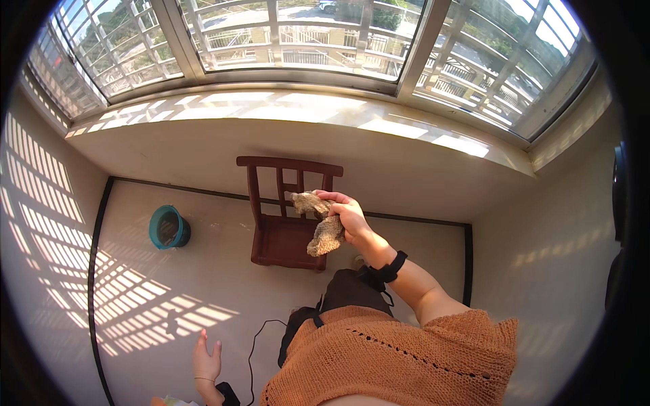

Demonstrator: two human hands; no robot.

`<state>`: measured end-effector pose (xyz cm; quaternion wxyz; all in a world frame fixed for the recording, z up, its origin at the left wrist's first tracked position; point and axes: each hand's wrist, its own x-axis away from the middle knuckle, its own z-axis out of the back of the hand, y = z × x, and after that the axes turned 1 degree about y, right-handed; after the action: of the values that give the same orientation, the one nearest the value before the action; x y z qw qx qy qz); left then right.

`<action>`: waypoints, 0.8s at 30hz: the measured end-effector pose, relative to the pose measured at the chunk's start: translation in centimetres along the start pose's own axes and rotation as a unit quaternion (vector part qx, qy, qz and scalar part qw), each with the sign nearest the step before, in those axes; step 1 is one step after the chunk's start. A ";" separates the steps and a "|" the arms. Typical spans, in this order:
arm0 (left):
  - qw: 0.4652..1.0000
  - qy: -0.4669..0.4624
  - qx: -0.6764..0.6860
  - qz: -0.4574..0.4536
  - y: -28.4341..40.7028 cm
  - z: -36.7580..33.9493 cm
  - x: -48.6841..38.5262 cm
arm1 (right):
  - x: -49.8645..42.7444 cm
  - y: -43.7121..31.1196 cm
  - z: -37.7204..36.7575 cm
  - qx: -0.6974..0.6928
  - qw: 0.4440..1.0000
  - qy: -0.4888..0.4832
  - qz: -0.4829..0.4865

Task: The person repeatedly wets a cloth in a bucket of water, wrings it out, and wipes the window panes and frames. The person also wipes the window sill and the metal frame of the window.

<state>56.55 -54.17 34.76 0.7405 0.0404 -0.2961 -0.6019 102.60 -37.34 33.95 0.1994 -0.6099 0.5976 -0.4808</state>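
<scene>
My right hand [349,213] grips a crumpled tan cloth [327,234] of coarse weave, with one end sticking out to the left and another hanging down. The cloth is held above a dark red wooden chair [284,241], which stands by the wall under the window. My left hand [207,359] hangs low at the left of my body, fingers apart and nothing in it. Below that hand, at the bottom edge, part of a pale and orange item [170,401] shows; I cannot tell what it is.
A teal bucket [169,227] with dark contents stands on the floor left of the chair. A thin black cable [252,350] runs across the floor beside my legs. The sunlit windowsill [304,106] juts out below barred windows [304,45]. Walls rise on both sides.
</scene>
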 end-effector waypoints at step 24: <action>0.890 0.163 0.424 0.043 -18.5 9.7 -15.3 | -9.2 23.3 -39.9 -0.008 0.871 -0.288 -0.399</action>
<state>34.21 -42.34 29.09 0.7159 0.4352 -0.4002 -0.3713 58.73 -20.50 29.97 0.1493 -0.9091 0.2235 -0.3181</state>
